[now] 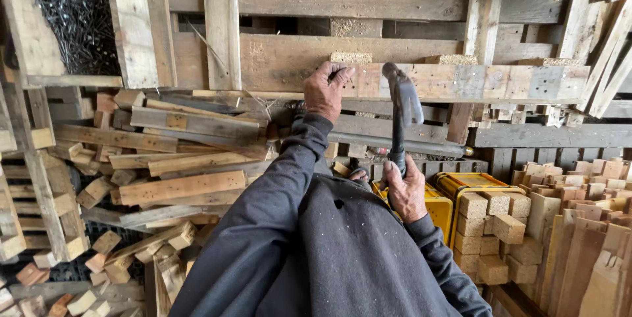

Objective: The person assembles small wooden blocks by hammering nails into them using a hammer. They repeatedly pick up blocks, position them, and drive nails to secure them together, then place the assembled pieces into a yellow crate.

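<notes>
My right hand (405, 192) grips the dark handle of a hammer (403, 103), whose metal head is raised upright beside a long weathered plank (487, 82). My left hand (327, 90) rests with curled fingers on the left end of that plank, pinching something small against the wood that I cannot make out. The plank lies across a wooden pallet frame (316, 60) in front of me. Both arms wear dark sleeves.
A heap of short wood offcuts (178, 159) lies to the left. Stacked pressed-wood blocks (490, 231) and a yellow case (438, 208) sit at the right, with thin boards (586, 251) beyond. A bin of dark nails (76, 14) hangs upper left.
</notes>
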The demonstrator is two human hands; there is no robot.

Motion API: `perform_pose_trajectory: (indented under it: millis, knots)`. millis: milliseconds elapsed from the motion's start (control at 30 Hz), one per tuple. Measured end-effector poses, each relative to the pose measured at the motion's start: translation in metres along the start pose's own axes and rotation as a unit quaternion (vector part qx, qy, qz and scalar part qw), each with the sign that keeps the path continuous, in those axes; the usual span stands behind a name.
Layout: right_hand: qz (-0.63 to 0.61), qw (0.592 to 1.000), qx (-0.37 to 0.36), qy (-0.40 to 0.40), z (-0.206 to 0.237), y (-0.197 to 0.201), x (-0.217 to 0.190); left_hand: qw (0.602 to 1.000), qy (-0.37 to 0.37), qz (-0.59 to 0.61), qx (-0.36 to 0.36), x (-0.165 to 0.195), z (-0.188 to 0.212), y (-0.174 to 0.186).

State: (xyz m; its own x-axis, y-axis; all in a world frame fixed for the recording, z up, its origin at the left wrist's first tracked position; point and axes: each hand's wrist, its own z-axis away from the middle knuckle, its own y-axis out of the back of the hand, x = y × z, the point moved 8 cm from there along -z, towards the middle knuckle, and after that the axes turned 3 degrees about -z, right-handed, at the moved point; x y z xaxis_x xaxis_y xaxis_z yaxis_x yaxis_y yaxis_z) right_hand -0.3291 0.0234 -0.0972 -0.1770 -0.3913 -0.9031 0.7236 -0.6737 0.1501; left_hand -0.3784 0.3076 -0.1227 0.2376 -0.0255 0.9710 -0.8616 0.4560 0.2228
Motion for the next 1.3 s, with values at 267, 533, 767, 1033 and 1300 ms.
perform_pose_trajectory:
  millis: [267,533,767,1033,1300]
  knots:
    - [0.014,0.985,0.004,-0.171,-0.013,0.0,0.038,0.982,-0.167,-0.079,-0.023,0.005,-0.003,-0.008]
    - [-0.052,0.997,0.004,-0.054,0.012,0.002,-0.011,0.983,-0.17,-0.042,-0.054,0.001,0.003,-0.006]
    - [0.066,0.988,-0.038,-0.138,0.0,-0.008,-0.014,0.976,-0.189,-0.088,-0.061,-0.006,0.003,-0.011]
    - [-0.125,0.988,-0.001,0.096,0.015,0.013,-0.101,0.985,-0.009,-0.056,-0.16,-0.042,-0.012,0.003]
    - [0.14,0.988,-0.023,0.054,-0.022,-0.008,-0.049,0.919,-0.13,-0.207,-0.308,-0.024,-0.041,-0.004]
